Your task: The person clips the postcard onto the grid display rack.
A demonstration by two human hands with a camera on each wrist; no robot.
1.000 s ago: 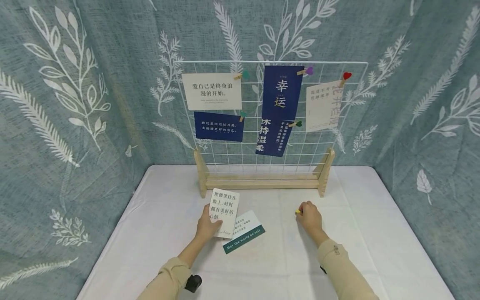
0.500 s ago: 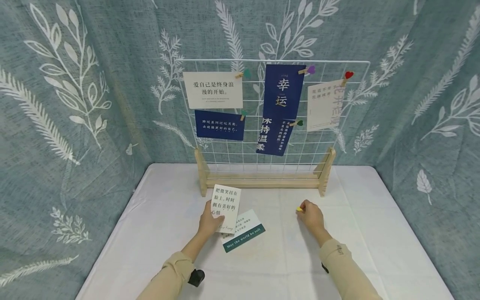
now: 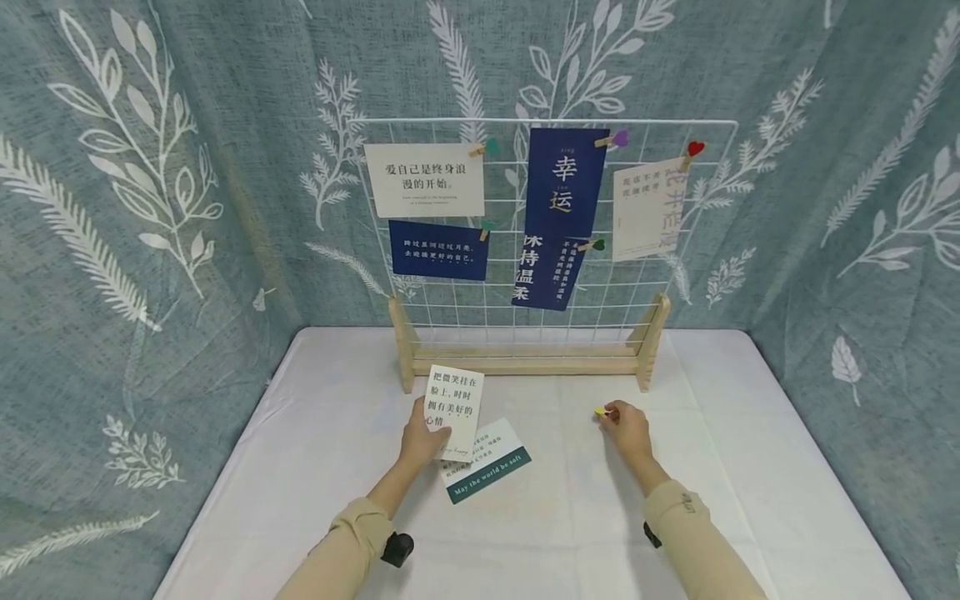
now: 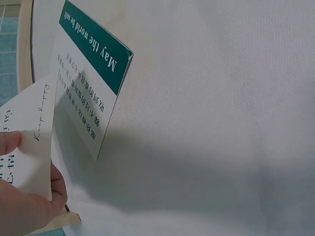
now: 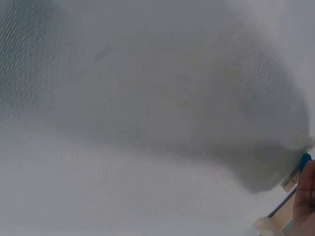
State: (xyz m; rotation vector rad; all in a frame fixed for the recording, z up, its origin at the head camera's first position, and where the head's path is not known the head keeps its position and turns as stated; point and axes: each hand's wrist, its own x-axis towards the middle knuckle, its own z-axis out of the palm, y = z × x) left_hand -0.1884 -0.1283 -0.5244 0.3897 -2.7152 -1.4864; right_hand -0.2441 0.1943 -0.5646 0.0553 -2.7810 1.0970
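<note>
My left hand (image 3: 422, 437) grips a white greeting card (image 3: 457, 400) printed with black characters, thumb on its face and fingers behind. In the left wrist view the card (image 4: 37, 118) shows "Keep happy" in script. It tilts up off the table and overlaps a second card (image 3: 491, 475), white with a green band, which lies on the cloth. My right hand (image 3: 628, 432) pinches a small clothespin; a yellow tip (image 3: 600, 412) shows past the fingers. In the right wrist view its wooden end (image 5: 289, 183) and a blue bit (image 5: 305, 160) stick out by the fingertips.
Behind the hands stands a white wire grid (image 3: 457, 321) on a wooden base (image 3: 525, 367). Several cards hang from it by clothespins with heart-shaped tops, such as the red heart (image 3: 696, 148). Patterned curtain (image 3: 247, 167) surrounds the white-covered table (image 3: 570, 517) at back and sides.
My left hand has moved the white card slightly up and right, showing more of the green-banded card. The yellow tip has risen a little and juts further out from my right fingers.
</note>
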